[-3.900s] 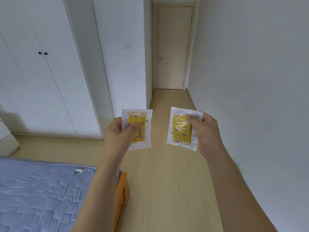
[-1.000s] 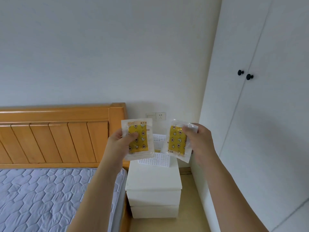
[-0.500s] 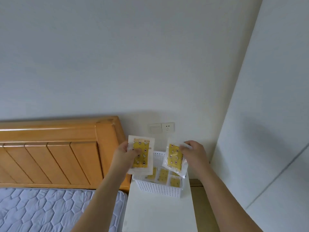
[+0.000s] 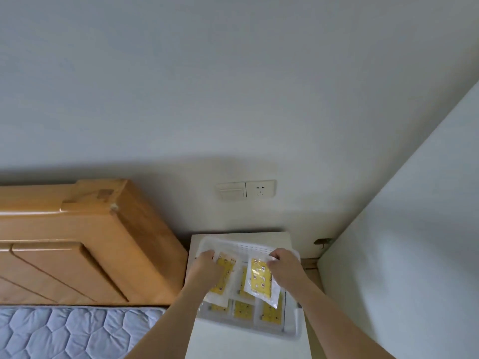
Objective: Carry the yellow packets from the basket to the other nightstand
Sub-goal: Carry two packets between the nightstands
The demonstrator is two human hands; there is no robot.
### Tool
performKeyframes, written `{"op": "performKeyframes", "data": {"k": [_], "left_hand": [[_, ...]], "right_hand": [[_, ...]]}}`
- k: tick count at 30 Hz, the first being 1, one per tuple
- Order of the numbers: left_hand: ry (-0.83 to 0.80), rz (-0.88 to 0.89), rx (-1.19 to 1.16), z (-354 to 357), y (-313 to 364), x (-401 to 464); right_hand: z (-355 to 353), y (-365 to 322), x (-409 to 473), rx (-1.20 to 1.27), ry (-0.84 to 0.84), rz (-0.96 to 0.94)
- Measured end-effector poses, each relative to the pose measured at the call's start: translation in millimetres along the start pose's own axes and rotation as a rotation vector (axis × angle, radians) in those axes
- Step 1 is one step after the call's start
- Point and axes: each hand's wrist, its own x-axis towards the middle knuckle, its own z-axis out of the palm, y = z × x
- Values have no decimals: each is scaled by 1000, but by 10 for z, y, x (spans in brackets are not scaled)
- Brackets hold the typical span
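A white perforated basket (image 4: 259, 246) stands on a white nightstand (image 4: 243, 343) against the wall. My left hand (image 4: 204, 265) grips one yellow packet (image 4: 224, 279) in clear wrapping over the basket's left half. My right hand (image 4: 283, 266) pinches the top of a second yellow packet (image 4: 260, 282) over the basket's middle. Both packets hang just above or inside the basket. Several more yellow packets (image 4: 242, 310) lie flat on the basket's floor beneath them.
A wooden headboard (image 4: 85, 242) and a blue-grey quilted mattress (image 4: 64, 332) lie to the left of the nightstand. A switch and socket plate (image 4: 246, 190) sits on the wall above. A white wardrobe side (image 4: 404, 229) rises close on the right.
I have come closer to the nightstand and look down into the basket. Both hands have lowered their packets from in front of the wall down over the basket.
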Motion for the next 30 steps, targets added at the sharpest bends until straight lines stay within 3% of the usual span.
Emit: {"op": "performKeyframes", "data": {"k": [5,14,22,26,30], "left_hand": [[-46,-148,70,518,-491,676],[-98,-338,46,1040,-977,1146],[-12,-275,187,1152,-1049,1113],[11,-306,367,1121,-976,1069],[-79,-333,675,1103,-911,926]], "right_hand": [[535,480,656,-155,-132,71],[1151,1016,1055,-150,-248,216],[1280,1061,1037,-238,-208,149],[1307,1035,1007,-322,-218,108],[1337,1028,967,-528,-185,-28]]}}
